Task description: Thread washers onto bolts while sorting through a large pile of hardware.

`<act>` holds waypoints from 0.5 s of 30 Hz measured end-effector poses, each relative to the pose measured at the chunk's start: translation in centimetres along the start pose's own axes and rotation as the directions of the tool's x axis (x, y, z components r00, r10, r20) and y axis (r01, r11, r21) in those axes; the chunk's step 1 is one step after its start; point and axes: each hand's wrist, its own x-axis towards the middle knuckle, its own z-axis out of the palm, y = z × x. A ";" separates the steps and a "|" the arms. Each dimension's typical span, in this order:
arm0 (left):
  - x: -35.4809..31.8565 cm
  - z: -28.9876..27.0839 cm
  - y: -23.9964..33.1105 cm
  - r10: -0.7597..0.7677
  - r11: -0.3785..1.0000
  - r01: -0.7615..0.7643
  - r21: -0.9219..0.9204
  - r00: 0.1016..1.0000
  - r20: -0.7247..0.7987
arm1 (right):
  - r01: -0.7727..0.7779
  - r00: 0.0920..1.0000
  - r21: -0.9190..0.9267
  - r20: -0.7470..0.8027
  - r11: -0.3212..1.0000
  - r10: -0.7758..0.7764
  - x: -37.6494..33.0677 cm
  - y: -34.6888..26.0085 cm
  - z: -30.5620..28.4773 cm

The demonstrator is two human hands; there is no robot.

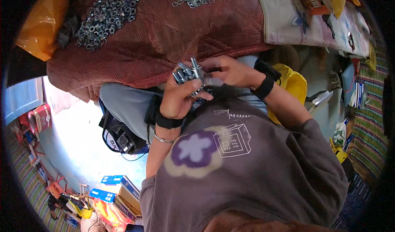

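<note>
By the bare red cloth edge [135,76], the left grip [180,95] holds bolts [187,72].

Bolts [188,70], one small bunch, exact count uncertain. Bright silver metal, glossy, cylindrical; stepped in profile on the clearest piece, with a narrow shank projecting from a thicker body. Held together in the left hand [177,97], upper ends exposed above the thumb, lower ends partly hidden behind it. Clearest piece: nearly upright, narrow end up, at right of bunch, just beside the blurred right hand [224,72]; contact unclear. Remaining pieces: tilted leftward, packed side by side, ends fanned.
</note>
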 end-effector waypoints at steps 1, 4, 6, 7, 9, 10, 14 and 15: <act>-0.2 0.0 -0.1 -0.019 0.999 0.020 0.045 0.999 -0.028 | 0.005 1.000 -0.004 -0.003 1.000 -0.005 0.0 0.1 -0.4; 0.0 -0.3 0.1 -0.013 0.997 0.017 0.075 0.999 -0.051 | -0.288 0.949 -0.042 0.123 0.957 0.291 0.0 0.1 -1.7; 0.1 -0.1 0.4 0.033 0.996 -0.024 0.085 0.993 -0.111 | -0.229 0.972 -0.175 0.010 0.957 0.235 0.5 -0.7 -2.1; 0.2 0.0 0.6 0.035 0.996 -0.026 0.086 0.994 -0.107 | -0.185 0.982 -0.310 -0.096 0.933 0.162 0.8 -1.2 -2.4; 0.3 0.1 1.1 0.091 0.982 -0.054 0.182 0.975 -0.202 | -0.117 0.985 -0.397 -0.166 0.910 0.054 1.8 -1.9 -3.6; 0.4 0.2 1.4 0.095 0.975 -0.041 0.219 0.966 -0.239 | -0.107 0.945 -0.481 -0.321 0.870 -0.061 2.3 -2.1 -4.5; 0.6 0.0 2.5 0.223 0.933 -0.089 0.348 0.904 -0.366 | -0.176 0.736 -0.858 -0.440 0.482 -0.514 3.9 -2.1 -8.6; 0.7 -0.1 2.6 0.222 0.933 -0.089 0.348 0.905 -0.362 | -0.179 0.734 -0.859 -0.441 0.480 -0.516 4.3 -2.1 -9.2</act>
